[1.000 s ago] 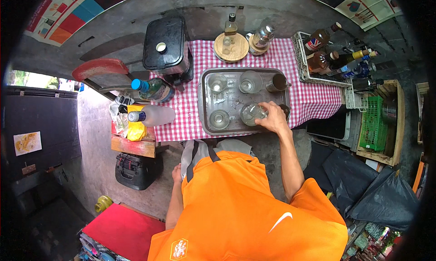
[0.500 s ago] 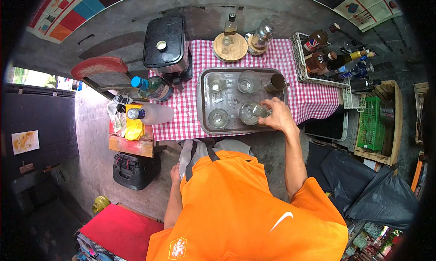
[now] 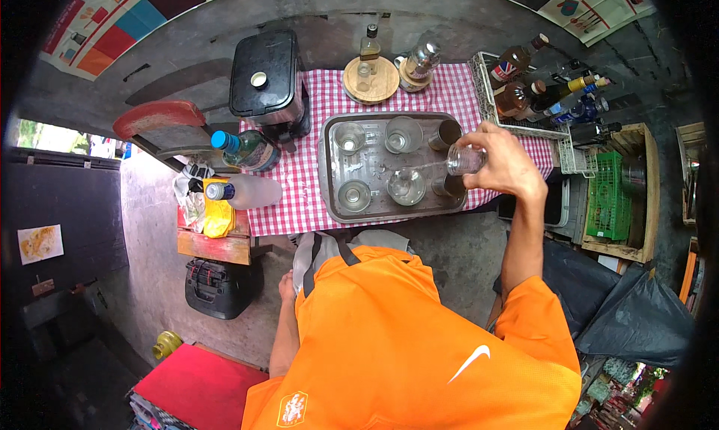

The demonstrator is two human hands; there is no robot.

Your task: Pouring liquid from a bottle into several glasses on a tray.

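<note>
My right hand [image 3: 500, 160] grips a small clear glass [image 3: 466, 159] above the right side of a grey metal tray [image 3: 329, 168]. The glass is tipped to the left, and a thin clear stream runs from its mouth toward a round tumbler [image 3: 406, 187] in the tray's near row. Left of that stands another tumbler [image 3: 353, 196]. A brownish cup [image 3: 449, 190] sits partly below my right hand. Along the far row are a short glass [image 3: 350, 139], a wide glass [image 3: 403, 134] and a dark cup [image 3: 445, 135]. My left hand [image 3: 287, 286] hangs low by my side, its fingers indistinct.
On the checked tablecloth [image 3: 299, 198] stand a frosted bottle [image 3: 251, 192], a blue-capped bottle [image 3: 255, 151], a black appliance [image 3: 264, 74] and a round wooden board [image 3: 382, 86]. A wire basket [image 3: 483, 93] of bottles borders the right. A red chair [image 3: 161, 116] stands left.
My right hand has moved right and slightly up, away from the near tumbler. The small glass has tilted, and a stream now shows. My left hand stays low.
</note>
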